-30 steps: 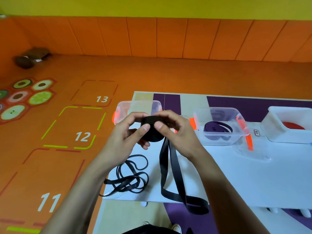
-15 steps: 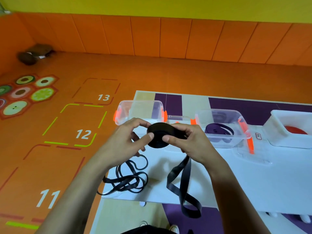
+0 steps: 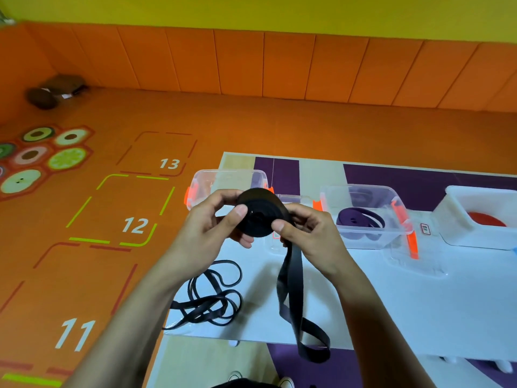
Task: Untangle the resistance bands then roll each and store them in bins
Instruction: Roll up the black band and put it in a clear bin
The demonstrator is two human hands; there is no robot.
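A wide black resistance band (image 3: 258, 212) is partly wound into a flat coil held above the white table (image 3: 391, 303). My left hand (image 3: 212, 219) grips the coil's left side, thumb on its face. My right hand (image 3: 310, 233) pinches its right side, and the unrolled tail (image 3: 293, 298) hangs down past the table's front edge. A thin black band (image 3: 212, 298) lies tangled on the table's left end. A clear bin with orange latches (image 3: 223, 180) stands behind my hands. Another clear bin (image 3: 369, 214) holds a purple band (image 3: 361, 217).
A white bin (image 3: 481, 217) at the right holds something red (image 3: 486, 219). A clear lid (image 3: 414, 264) lies on the table in front of the purple band's bin. Orange floor with numbered squares stretches to the left. Shoe tips show at the bottom edge.
The coil has grown as both hands kept winding. The hanging tail has shortened and its loop has risen nearer the table's front edge.
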